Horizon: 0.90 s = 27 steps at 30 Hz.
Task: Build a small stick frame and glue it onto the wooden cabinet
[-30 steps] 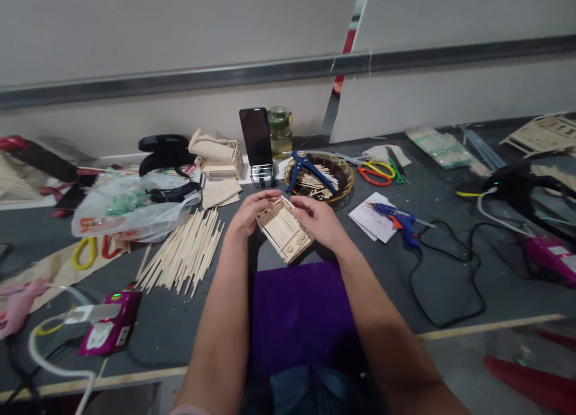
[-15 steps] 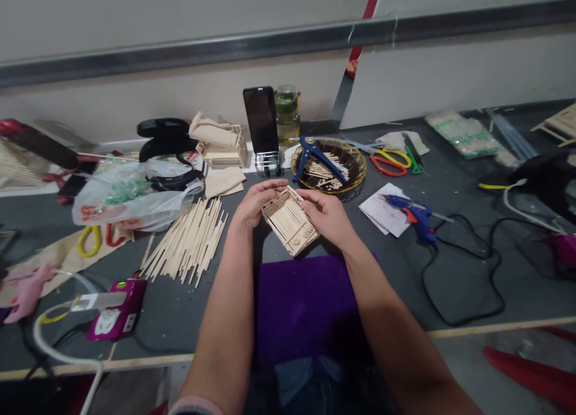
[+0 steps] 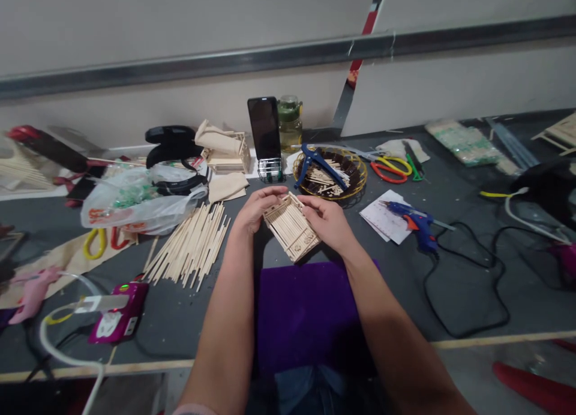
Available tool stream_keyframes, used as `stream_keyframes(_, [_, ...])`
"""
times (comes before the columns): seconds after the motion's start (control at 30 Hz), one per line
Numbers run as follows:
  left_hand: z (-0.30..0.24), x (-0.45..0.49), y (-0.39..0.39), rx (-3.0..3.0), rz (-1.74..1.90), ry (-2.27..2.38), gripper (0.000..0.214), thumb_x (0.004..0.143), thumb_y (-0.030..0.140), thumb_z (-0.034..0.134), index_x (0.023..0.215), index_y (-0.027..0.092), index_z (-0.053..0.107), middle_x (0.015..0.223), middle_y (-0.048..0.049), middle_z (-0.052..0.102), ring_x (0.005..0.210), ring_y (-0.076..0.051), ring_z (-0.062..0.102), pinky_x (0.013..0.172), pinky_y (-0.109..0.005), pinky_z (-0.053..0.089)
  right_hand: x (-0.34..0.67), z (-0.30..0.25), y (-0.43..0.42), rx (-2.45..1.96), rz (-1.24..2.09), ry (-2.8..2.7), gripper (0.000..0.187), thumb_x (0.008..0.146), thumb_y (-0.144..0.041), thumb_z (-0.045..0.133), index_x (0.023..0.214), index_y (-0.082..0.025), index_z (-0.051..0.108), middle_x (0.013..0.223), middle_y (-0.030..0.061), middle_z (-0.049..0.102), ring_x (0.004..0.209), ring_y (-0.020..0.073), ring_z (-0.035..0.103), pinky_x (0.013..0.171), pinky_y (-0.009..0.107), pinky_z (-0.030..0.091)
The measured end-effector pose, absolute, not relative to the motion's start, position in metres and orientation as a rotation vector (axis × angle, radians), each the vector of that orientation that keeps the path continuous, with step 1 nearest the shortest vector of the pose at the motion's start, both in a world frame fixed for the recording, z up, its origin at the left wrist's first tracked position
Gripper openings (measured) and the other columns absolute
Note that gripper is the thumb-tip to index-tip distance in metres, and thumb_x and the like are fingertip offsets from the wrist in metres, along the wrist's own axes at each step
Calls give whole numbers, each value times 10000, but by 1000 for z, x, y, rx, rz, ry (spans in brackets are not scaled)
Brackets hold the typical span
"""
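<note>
Between my two hands is a small model bed (image 3: 291,228) built of thin wooden sticks, with round patterned ends at its near side. My left hand (image 3: 260,210) grips its far left corner, fingers curled around the frame. On the right edge, my right hand (image 3: 327,220) is closed with the thumb on top. The model is tilted, its slatted face turned up toward me. A purple cloth (image 3: 310,313) lies just below it at the table's near side. Left of my left hand, loose wooden sticks (image 3: 191,244) are spread in a pile.
Behind my hands are a wicker basket (image 3: 360,184) holding short sticks and a blue cutter (image 3: 320,163), and a propped phone (image 3: 264,127). A blue glue gun (image 3: 418,223) lies on paper at right, its cord looping. At left are a plastic bag (image 3: 135,202) and a purple power strip (image 3: 119,316).
The whole view has shifted slightly, so things sit a little lower in it. Both hands keep their hold on the stick model, which is turned marginally.
</note>
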<state>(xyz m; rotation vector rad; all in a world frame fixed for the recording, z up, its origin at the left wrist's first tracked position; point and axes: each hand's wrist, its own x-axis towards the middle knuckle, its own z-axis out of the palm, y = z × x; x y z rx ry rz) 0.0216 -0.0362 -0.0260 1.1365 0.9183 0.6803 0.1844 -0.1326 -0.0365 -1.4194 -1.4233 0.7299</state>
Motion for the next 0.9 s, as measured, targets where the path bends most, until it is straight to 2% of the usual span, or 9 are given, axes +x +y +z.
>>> stream_keyframes(0.4, [-21, 18, -39, 1263, 604, 1048, 397, 619, 251, 632, 1000, 147, 674, 838, -32, 699, 725, -157, 602, 670, -269, 436, 184, -36, -132, -1452, 743, -1425, 347, 864, -220, 483, 1144, -218, 688, 1119, 41, 726, 981, 198, 681, 876, 340, 512])
stream_keyframes(0.9, [-18, 19, -42, 1247, 559, 1061, 418, 629, 251, 601, 1028, 141, 655, 837, -43, 691, 708, -159, 594, 643, -268, 429, 185, -41, -131, -1451, 720, -1442, 346, 865, -226, 488, 1145, -232, 690, 1112, 31, 727, 944, 199, 683, 846, 334, 521])
